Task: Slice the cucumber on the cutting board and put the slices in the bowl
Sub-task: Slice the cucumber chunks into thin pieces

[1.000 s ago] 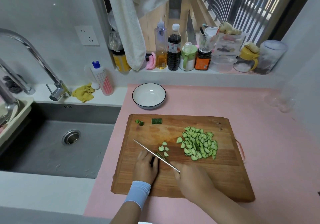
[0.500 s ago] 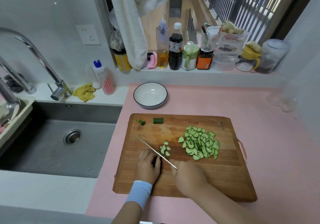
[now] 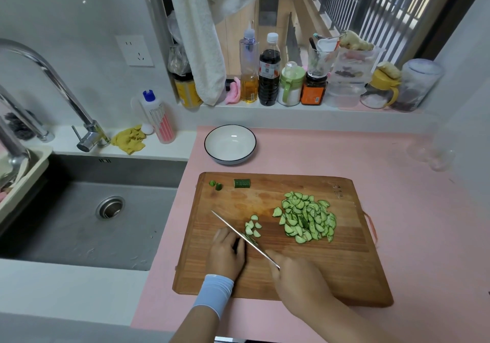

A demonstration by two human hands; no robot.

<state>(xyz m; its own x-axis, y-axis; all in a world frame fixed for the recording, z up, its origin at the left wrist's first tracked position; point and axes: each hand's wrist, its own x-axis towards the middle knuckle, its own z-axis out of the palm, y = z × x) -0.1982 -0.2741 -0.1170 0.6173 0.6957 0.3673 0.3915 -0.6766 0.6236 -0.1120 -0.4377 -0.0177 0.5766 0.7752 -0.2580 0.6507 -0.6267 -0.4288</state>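
A wooden cutting board (image 3: 344,268) lies on the pink counter. My left hand (image 3: 226,254) presses down a short remaining cucumber piece (image 3: 250,237), mostly hidden under its fingers. My right hand (image 3: 294,276) grips a knife (image 3: 238,232) whose blade rests against that piece, tip pointing far left. A few fresh half-moon slices (image 3: 253,226) lie just beyond the blade. A large pile of slices (image 3: 307,216) sits right of centre. Cucumber end pieces (image 3: 241,183) lie at the board's far left corner. The white bowl (image 3: 230,144) with a dark rim stands empty behind the board.
A steel sink (image 3: 87,210) with a tap (image 3: 53,83) is on the left. Bottles and jars (image 3: 267,77) line the windowsill behind the bowl. A dish-soap bottle (image 3: 159,120) and a yellow cloth (image 3: 130,138) sit by the sink. Clear glasses (image 3: 434,154) stand at the far right.
The knife has worked a little further along the cucumber piece, and the small group of fresh slices beside the blade has grown. My left hand has stayed on the piece.
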